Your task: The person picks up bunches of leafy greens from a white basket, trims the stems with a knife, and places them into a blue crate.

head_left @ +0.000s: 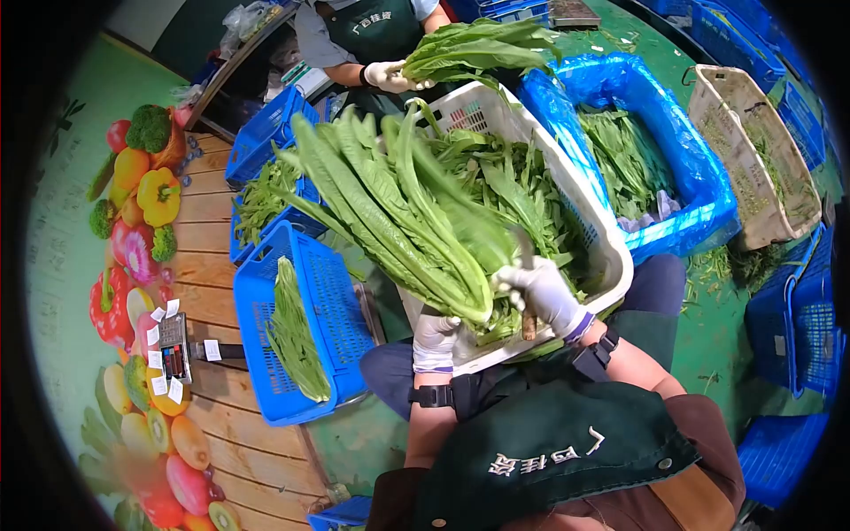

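Observation:
My left hand (436, 341), in a white glove, is closed around the base of a large bunch of long green leafy stalks (381, 212), whose leaves fan toward the upper left. Just right of the bunch's cut end, my gloved right hand (549, 296) grips a knife (529, 326); its wooden handle shows below the fist and a short blade above. A motion-blurred leaf lies beside the blade. Beneath both hands is a white crate (611, 239) holding more leafy greens (522, 186).
Across the crate, a co-worker in a dark apron (376, 26) holds greens (478, 49) in gloved hands. A blue crate (341, 345) with leaves stands left, beside a small scale (174, 350). A blue-lined crate (699, 195) and a beige crate (753, 159) stand right.

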`<control>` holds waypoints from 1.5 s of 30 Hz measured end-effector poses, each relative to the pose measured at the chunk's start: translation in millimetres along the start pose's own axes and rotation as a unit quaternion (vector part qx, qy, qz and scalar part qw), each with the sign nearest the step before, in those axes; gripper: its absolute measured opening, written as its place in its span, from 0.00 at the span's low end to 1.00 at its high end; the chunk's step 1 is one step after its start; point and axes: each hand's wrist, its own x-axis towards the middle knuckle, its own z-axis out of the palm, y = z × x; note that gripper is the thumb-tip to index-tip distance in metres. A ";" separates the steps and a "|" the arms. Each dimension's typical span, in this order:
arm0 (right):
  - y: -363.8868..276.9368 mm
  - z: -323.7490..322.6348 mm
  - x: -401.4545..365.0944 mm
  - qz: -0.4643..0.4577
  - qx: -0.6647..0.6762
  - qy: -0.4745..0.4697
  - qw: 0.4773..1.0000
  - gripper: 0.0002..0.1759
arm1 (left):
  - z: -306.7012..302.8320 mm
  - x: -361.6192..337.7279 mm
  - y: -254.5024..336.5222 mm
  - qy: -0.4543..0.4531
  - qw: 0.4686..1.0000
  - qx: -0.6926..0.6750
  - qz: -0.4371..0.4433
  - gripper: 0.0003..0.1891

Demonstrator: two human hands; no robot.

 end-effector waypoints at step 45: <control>26.8 29.2 4.8 -0.213 -0.273 0.180 0.921 0.09 | 16.7 17.6 -24.7 0.158 0.971 -0.165 0.074 0.32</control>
